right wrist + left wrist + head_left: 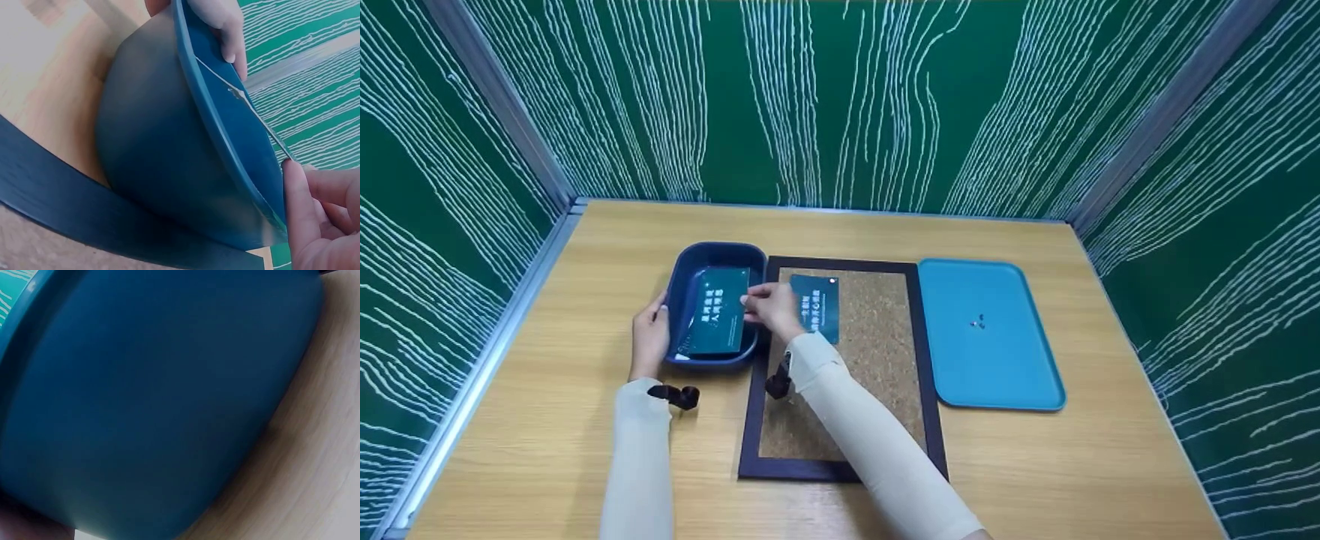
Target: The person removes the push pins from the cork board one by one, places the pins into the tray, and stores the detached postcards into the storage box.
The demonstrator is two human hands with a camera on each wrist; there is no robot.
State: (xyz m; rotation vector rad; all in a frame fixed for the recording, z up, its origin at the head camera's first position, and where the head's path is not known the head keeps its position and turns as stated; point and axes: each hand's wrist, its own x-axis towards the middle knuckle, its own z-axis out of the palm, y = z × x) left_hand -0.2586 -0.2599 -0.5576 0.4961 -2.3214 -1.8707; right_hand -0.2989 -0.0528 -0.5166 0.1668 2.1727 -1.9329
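Note:
My right hand (774, 309) pinches the right edge of a dark green card (721, 311) printed with white characters. The card overlaps the dark blue basin (681, 281) in the head view; the right wrist view shows it nearly edge-on, a thin strip (261, 121) between thumb and fingers. My left hand (651, 334) holds the basin's left side at the rim. Beneath my right wrist, a second green card (826, 307) lies on the cork board (877, 375), partly hidden by the hand, with a small pin at its upper right corner. The basin's outer wall (157, 405) fills the left wrist view.
The cork board has a dark frame (847, 264) and stands right against the basin. On its right lies a light blue tray (997, 375) with several tiny pins (977, 322). Green panels with white lines (870, 105) enclose the wooden table (532, 420).

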